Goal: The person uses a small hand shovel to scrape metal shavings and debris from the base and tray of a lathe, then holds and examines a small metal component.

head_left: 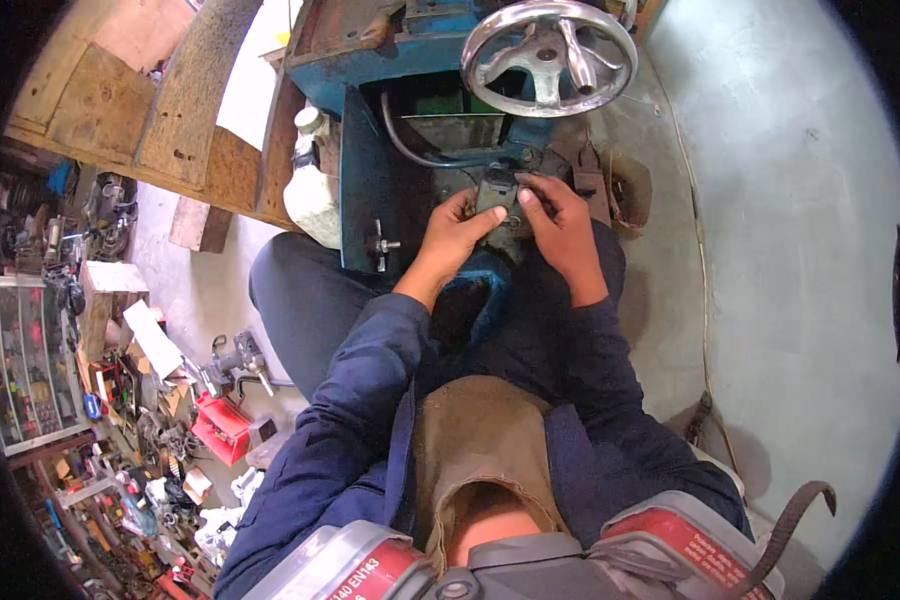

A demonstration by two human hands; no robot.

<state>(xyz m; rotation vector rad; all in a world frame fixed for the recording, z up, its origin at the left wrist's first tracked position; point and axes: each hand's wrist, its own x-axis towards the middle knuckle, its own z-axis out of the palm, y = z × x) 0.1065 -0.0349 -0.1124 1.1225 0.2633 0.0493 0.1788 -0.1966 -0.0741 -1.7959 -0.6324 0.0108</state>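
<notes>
Both my hands meet at a small boxy grey part with a dark top [496, 196], low in front of the blue machine [365, 170]. My left hand [455, 238] is closed round its left side, the thumb lying across its face. On the other side my right hand [562, 225] has its thumb and index finger bent together at the part's upper right corner. Whatever sits between those two fingertips is too small to make out. Above my hands stands a shiny metal handwheel [547, 72] with a crank handle. I cannot tell whether the part is loose or fixed to the machine.
A whitish plastic jug [313, 190] stands left of the machine's open blue door. Wooden boards [90, 105] form a bench at upper left. Tools and a red metal piece [220, 428] clutter the left floor. A pale wall [790, 220] rises on the right.
</notes>
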